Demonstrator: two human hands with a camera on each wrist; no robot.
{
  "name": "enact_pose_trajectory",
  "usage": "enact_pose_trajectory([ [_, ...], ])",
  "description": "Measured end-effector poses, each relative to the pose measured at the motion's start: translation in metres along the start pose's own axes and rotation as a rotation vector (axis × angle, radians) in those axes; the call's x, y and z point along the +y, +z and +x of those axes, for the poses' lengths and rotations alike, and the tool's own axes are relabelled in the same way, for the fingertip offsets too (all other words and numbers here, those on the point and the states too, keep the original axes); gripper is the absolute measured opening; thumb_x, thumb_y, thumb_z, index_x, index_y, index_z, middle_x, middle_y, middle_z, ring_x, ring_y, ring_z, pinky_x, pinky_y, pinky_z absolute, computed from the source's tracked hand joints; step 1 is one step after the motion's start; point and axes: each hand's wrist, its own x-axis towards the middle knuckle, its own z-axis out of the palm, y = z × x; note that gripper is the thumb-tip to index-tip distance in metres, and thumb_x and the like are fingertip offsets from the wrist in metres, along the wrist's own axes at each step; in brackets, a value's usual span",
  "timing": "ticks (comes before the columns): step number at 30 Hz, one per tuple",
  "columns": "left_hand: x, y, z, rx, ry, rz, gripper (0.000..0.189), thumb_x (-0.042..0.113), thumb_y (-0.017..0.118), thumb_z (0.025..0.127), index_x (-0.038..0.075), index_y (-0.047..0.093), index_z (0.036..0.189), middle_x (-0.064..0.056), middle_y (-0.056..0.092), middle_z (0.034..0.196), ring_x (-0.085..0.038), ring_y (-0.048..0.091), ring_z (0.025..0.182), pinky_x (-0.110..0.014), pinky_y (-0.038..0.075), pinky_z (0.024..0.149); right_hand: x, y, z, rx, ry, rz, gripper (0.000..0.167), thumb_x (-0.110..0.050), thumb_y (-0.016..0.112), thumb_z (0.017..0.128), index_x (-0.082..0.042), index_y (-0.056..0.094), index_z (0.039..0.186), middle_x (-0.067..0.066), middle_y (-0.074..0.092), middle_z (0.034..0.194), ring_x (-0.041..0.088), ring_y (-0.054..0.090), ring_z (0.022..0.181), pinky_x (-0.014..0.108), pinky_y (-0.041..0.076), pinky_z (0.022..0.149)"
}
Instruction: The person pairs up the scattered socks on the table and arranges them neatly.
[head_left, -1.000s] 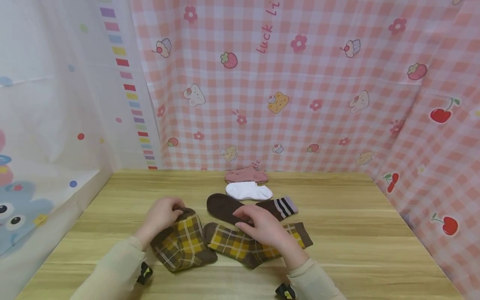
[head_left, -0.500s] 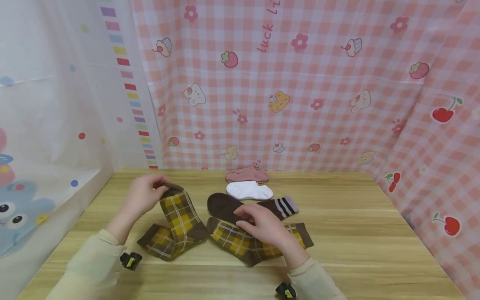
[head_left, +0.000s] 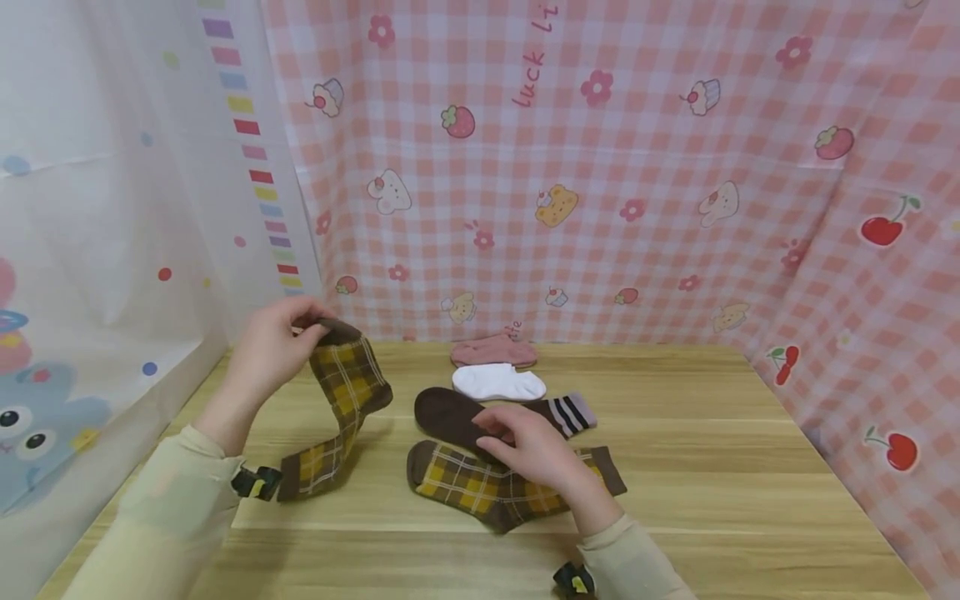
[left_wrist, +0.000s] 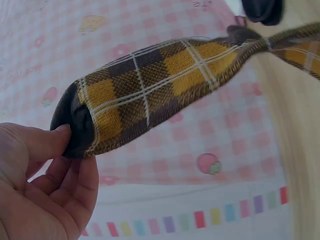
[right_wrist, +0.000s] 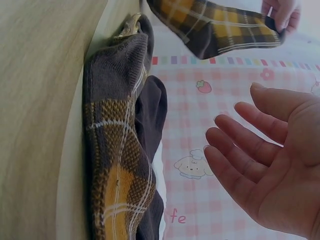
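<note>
My left hand [head_left: 266, 350] pinches the dark brown toe of a brown and yellow plaid sock [head_left: 345, 379], thumb against fingers. The sock hangs from that hand over the left part of the table, its cuff end low near the wood. In the left wrist view the same sock [left_wrist: 150, 90] stretches away from the thumb. A matching plaid sock [head_left: 461, 483] lies flat at the middle front. Above it hovers my right hand [head_left: 536, 450], partly covering it and the dark sock behind. The right wrist view shows the right hand [right_wrist: 280, 155] with loose fingers, holding nothing.
Behind the flat plaid sock lie a dark brown sock [head_left: 446, 412] with a striped cuff, a white ankle sock [head_left: 498, 382] and pink socks [head_left: 491, 352] at the back edge. The wooden table [head_left: 712, 500] meets a pink checked cloth [head_left: 637, 250] behind.
My left hand has lifted the plaid sock by its toe, moving up, left and back, so the sock has unfolded and come away from its match. The right hand has barely moved.
</note>
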Motion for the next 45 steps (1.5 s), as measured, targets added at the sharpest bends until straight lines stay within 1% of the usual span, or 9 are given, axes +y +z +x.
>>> enact_pose_trajectory([
  [5, 0.014, -0.007, 0.015, 0.031, 0.032, -0.013, 0.009, -0.006, 0.063, 0.092, -0.001, 0.070, 0.096, -0.019, 0.068, 0.096, -0.033, 0.063, 0.089, -0.047, 0.053, 0.073, 0.002, -0.002, -0.001, 0.021, 0.002, 0.019, 0.027, -0.018, 0.067, 0.096, -0.006, 0.067, 0.121, 0.008, 0.068, 0.115, 0.022, 0.064, 0.102, 0.041, 0.054, 0.085],
  [9, 0.026, -0.014, 0.027, 0.062, 0.054, -0.024, 0.008, -0.004, 0.063, 0.093, -0.001, 0.070, 0.096, -0.017, 0.068, 0.097, -0.029, 0.063, 0.088, -0.033, 0.051, 0.070, 0.006, -0.005, 0.000, 0.043, 0.020, 0.053, 0.027, -0.017, 0.066, 0.096, -0.007, 0.066, 0.122, 0.010, 0.067, 0.116, 0.024, 0.064, 0.102, 0.043, 0.054, 0.085],
  [11, 0.031, -0.017, 0.033, 0.080, 0.055, -0.041, 0.008, -0.004, 0.062, 0.093, -0.002, 0.070, 0.097, -0.017, 0.068, 0.098, -0.028, 0.063, 0.090, -0.034, 0.053, 0.072, 0.010, -0.007, 0.000, 0.046, 0.033, 0.090, 0.027, -0.016, 0.065, 0.097, -0.006, 0.065, 0.123, 0.012, 0.066, 0.117, 0.026, 0.064, 0.104, 0.044, 0.054, 0.086],
  [17, 0.048, -0.023, 0.048, 0.125, 0.024, -0.103, 0.009, -0.001, 0.061, 0.095, 0.000, 0.069, 0.099, -0.014, 0.069, 0.100, -0.022, 0.062, 0.092, -0.019, 0.048, 0.076, 0.020, -0.011, 0.002, 0.101, 0.094, 0.167, 0.029, -0.015, 0.063, 0.098, -0.003, 0.062, 0.125, 0.017, 0.064, 0.121, 0.031, 0.063, 0.107, 0.045, 0.053, 0.089],
  [22, 0.059, -0.020, 0.057, 0.131, -0.007, -0.210, 0.009, 0.004, 0.061, 0.096, 0.003, 0.070, 0.100, -0.010, 0.070, 0.098, -0.012, 0.061, 0.085, -0.017, 0.047, 0.071, 0.026, -0.010, 0.003, 0.157, 0.148, 0.231, 0.033, -0.009, 0.063, 0.097, -0.001, 0.058, 0.128, 0.020, 0.061, 0.125, 0.032, 0.063, 0.107, 0.044, 0.052, 0.089],
  [25, 0.064, -0.017, 0.062, 0.126, -0.003, -0.294, 0.010, 0.003, 0.061, 0.096, 0.002, 0.070, 0.101, -0.009, 0.070, 0.096, -0.013, 0.062, 0.078, -0.020, 0.052, 0.062, 0.028, -0.011, 0.002, 0.175, 0.172, 0.246, 0.034, -0.009, 0.064, 0.097, 0.000, 0.057, 0.129, 0.020, 0.062, 0.123, 0.031, 0.063, 0.106, 0.044, 0.052, 0.089],
  [29, 0.071, -0.011, 0.064, 0.116, 0.023, -0.373, 0.011, 0.001, 0.061, 0.095, 0.001, 0.070, 0.102, -0.006, 0.070, 0.092, -0.016, 0.061, 0.068, -0.022, 0.050, 0.048, 0.030, -0.014, 0.000, 0.186, 0.181, 0.245, 0.035, -0.008, 0.063, 0.097, 0.002, 0.057, 0.130, 0.019, 0.062, 0.123, 0.032, 0.063, 0.107, 0.045, 0.051, 0.090],
  [36, 0.086, 0.003, 0.067, 0.097, 0.124, -0.405, 0.009, -0.004, 0.063, 0.093, -0.002, 0.070, 0.098, -0.010, 0.070, 0.092, -0.009, 0.063, 0.079, -0.022, 0.050, 0.071, 0.031, -0.018, 0.000, 0.209, 0.191, 0.253, 0.034, -0.008, 0.064, 0.097, 0.002, 0.057, 0.128, 0.021, 0.063, 0.123, 0.033, 0.063, 0.108, 0.045, 0.051, 0.092],
  [45, 0.099, 0.017, 0.058, 0.043, 0.191, -0.549, 0.010, -0.006, 0.063, 0.092, -0.001, 0.070, 0.096, -0.010, 0.072, 0.093, -0.015, 0.066, 0.078, -0.025, 0.053, 0.069, 0.035, -0.017, 0.001, 0.219, 0.183, 0.272, 0.034, -0.005, 0.062, 0.097, 0.005, 0.056, 0.129, 0.024, 0.062, 0.123, 0.035, 0.061, 0.111, 0.047, 0.050, 0.093],
])
